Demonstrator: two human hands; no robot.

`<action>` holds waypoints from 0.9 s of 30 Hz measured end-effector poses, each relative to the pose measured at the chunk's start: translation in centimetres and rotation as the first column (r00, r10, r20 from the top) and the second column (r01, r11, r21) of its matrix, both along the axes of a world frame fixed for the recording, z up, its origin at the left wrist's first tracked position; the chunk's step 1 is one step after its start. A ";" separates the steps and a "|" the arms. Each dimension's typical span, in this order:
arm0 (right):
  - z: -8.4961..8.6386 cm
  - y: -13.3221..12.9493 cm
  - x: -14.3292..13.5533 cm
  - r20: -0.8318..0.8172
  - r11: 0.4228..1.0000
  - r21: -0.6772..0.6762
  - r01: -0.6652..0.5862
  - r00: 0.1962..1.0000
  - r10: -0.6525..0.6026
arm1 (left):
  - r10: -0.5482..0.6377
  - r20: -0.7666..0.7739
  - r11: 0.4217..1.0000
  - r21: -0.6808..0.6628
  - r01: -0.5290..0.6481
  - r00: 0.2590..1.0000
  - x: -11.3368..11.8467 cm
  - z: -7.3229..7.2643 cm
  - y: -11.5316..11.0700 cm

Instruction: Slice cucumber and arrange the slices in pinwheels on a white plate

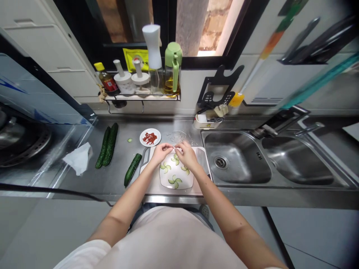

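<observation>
My left hand [162, 153] and my right hand [186, 154] meet fingertip to fingertip above the far edge of a white square plate [168, 182]. Both are closed in a pinch; whatever sits between the fingertips is too small to make out. Thin cucumber slices [175, 182] lie on the plate as several curved pinwheel shapes, one partly behind my right hand. Under the plate is a cutting board [151, 188] with a grey handle. Just beyond my left hand stands a small white dish [142, 141] holding chopped red bits [150, 138].
A cut cucumber [132, 170] lies left of the board, two whole cucumbers [108, 145] farther left beside a crumpled white tissue [79, 158]. A double sink [238, 160] adjoins the board's right side. A condiment rack [146, 98] hangs behind; a black cable [56, 189] crosses the left foreground.
</observation>
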State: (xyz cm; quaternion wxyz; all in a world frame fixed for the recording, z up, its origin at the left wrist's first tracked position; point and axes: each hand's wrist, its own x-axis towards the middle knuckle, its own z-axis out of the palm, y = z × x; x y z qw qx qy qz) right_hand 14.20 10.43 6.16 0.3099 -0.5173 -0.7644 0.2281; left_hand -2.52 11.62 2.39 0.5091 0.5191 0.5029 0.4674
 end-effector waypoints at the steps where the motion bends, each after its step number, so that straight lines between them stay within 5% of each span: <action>1: -0.1 0.0 0.0 0.014 1.000 0.009 -0.001 1.000 0.001 | -0.002 0.015 1.000 -0.001 0.002 1.000 0.2 -0.2 -0.1; 16: -1.2 -0.3 0.8 0.102 0.997 0.039 -0.062 0.993 0.058 | 0.011 -0.009 1.000 -0.007 -0.011 1.000 0.6 -1.2 -1.2; 22: -4.0 -0.5 1.6 0.202 1.000 -0.003 -0.026 0.979 0.026 | 0.102 -0.318 0.994 -0.002 -0.108 0.942 0.0 -2.2 -1.3; 27: -5.6 -0.9 1.6 0.333 0.997 -0.075 0.003 0.942 0.023 | 0.055 -0.556 0.998 0.005 -0.063 0.829 0.3 -1.9 -2.0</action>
